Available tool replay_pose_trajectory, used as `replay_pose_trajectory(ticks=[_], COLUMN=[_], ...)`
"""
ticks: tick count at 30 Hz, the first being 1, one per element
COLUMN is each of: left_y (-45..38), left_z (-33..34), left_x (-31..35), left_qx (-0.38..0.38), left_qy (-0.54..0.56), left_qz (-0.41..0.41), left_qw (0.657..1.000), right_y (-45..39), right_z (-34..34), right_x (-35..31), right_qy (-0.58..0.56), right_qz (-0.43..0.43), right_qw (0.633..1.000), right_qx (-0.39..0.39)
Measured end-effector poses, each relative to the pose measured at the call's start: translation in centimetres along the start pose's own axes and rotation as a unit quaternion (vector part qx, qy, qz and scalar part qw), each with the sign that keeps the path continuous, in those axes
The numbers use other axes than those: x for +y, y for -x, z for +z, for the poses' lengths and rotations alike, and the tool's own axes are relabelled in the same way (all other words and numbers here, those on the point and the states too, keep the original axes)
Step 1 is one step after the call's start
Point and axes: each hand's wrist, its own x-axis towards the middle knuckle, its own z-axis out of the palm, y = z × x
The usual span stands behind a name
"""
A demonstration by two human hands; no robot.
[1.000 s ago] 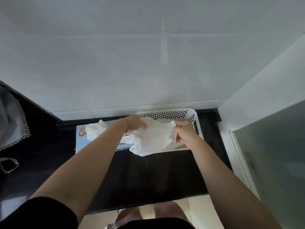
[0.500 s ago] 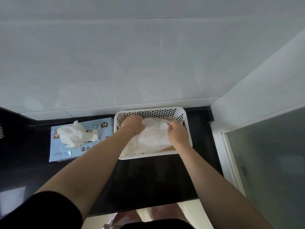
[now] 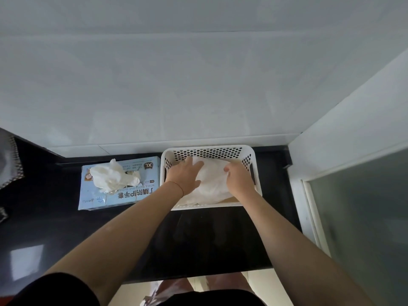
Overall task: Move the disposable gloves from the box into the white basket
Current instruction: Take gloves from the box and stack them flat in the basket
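Both hands in white basket (image 3: pixel 212 149); left hand (image 3: pixel 185 175) flat on gloves (image 3: pixel 210 184); right hand (image 3: pixel 238 178) pinching them.

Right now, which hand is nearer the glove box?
Left. The left hand lies flat on the gloves at the white basket's left side, next to the glove box. The right hand pinches the gloves toward the basket's far side.

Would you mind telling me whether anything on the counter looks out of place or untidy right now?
Only one thing: a crumpled wad of gloves bulges out of the top opening of the glove box, loose rather than tucked in. The white basket sits square on the counter, with both hands on the gloves inside it.
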Motion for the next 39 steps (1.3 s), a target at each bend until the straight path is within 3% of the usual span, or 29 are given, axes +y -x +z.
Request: replay_pose_trajectory(ticks=[4,8,14,21,23,25,29,33,39], left_y=[0.1,0.2,0.3,-0.1,0.1,0.7,3.4,6.6,10.7], left_z=[0.7,1.3,1.4,0.9,0.2,-0.7,-3.5,-5.0,-4.3], left_x=[-0.1,-0.7,-0.3,-0.1,-0.2,-0.4,-2.3,-7.1,-14.8], left_qx=[-0.051,-0.076,-0.094,-0.148,-0.126,-0.056,0.117,0.222,0.196], left_qy=[0.017,0.034,0.037,0.052,0.086,0.133,0.197,0.200,0.156], left_qz=[-0.031,-0.057,-0.070,-0.060,-0.052,-0.054,-0.138,-0.183,-0.201], left_qw=[0.998,0.995,0.992,0.986,0.987,0.988,0.964,0.936,0.947], right_y=[-0.1,-0.2,0.2,0.7,0.8,1.0,1.4,2.7,4.6], right_z=[-0.8,-1.6,-1.3,-0.8,-1.6,-2.2,-2.3,-0.6,4.3], right_x=[-0.1,0.0,-0.2,-0.7,-2.1,-4.2,-9.7,-15.6,-21.7], right_qy=[0.055,0.128,0.252,0.304,0.287,0.255,0.147,0.043,-0.014], right_qz=[-0.025,-0.049,-0.055,-0.027,-0.034,-0.060,-0.148,-0.183,-0.213], right_qw=[0.995,0.985,0.963,0.952,0.957,0.964,0.978,0.982,0.973], right_qx=[-0.078,-0.102,-0.078,-0.032,-0.035,-0.042,-0.002,-0.037,-0.084])
